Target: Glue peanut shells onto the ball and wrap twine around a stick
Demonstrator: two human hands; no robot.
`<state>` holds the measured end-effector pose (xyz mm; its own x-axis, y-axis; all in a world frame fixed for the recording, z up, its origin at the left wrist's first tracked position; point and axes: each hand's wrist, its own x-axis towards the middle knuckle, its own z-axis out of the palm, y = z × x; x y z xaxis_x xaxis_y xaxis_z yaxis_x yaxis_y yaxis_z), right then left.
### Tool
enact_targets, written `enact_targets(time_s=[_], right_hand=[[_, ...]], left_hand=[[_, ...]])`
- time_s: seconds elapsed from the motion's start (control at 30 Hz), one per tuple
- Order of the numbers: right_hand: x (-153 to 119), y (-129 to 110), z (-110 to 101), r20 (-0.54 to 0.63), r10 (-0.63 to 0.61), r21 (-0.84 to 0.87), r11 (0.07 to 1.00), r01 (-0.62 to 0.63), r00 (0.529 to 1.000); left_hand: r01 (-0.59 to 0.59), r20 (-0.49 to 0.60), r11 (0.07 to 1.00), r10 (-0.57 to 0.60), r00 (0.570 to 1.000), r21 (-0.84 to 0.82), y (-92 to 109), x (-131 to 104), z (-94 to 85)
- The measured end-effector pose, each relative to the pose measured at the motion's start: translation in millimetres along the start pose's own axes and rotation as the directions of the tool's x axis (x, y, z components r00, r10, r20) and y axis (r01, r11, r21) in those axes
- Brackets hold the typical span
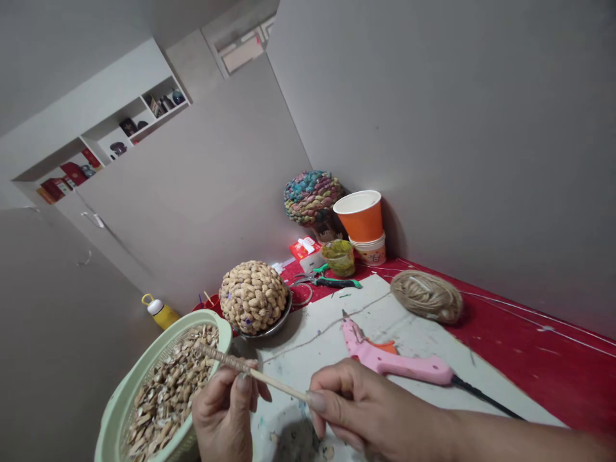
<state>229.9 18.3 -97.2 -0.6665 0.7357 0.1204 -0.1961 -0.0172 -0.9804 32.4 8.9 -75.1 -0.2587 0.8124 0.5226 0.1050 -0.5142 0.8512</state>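
A thin wooden stick (282, 385) slants across the front of the view, its far-left part wound with twine. My left hand (226, 407) pinches it at the edge of the winding. The bare lower end is between the thumb and fingers of my right hand (359, 404). A strand of twine (327, 328) runs over the pale sheet from near my left hand towards the twine skein (427, 296). Just beyond my right hand lies a pink glue gun (394, 359). Left of my left hand is a green basket (115, 401) full of nut shells (168, 378).
A ball covered in peanut shells (253, 296) rests in a metal bowl. Behind it are pliers (332, 280), a yellow-green cup (339, 258), an orange paper cup (360, 221) and a colourful tree-shaped craft (312, 197). The glue gun's black cord (486, 398) trails right over the red table (529, 340).
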Motion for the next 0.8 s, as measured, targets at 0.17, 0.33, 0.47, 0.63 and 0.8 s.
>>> enact_targets(time_s=[0.17,0.33,0.47,0.63,0.8], right_hand=[[3,-3,-4,0.144,0.093,0.189,0.975,-0.119,0.985],[6,-2,-2,-0.115,-0.074,0.015,0.997,0.076,0.991],[7,1,-2,-0.273,-0.186,-0.065,0.982,0.175,0.944],[4,1,-1,-0.199,-0.166,-0.113,0.983,0.146,0.966],[2,-6,1,-0.102,-0.142,0.058,0.987,0.148,0.985]], left_hand=[[0.076,-0.016,0.997,-0.076,0.997,0.026,1,2,3.2],[0.116,0.018,0.99,-0.117,0.993,0.076,3,10,5.8],[0.144,0.012,0.99,-0.144,0.989,-0.002,2,15,7.1],[0.104,0.018,0.994,-0.104,0.994,0.024,8,16,11.0],[0.081,0.072,0.996,-0.078,0.994,-0.042,18,19,19.1]])
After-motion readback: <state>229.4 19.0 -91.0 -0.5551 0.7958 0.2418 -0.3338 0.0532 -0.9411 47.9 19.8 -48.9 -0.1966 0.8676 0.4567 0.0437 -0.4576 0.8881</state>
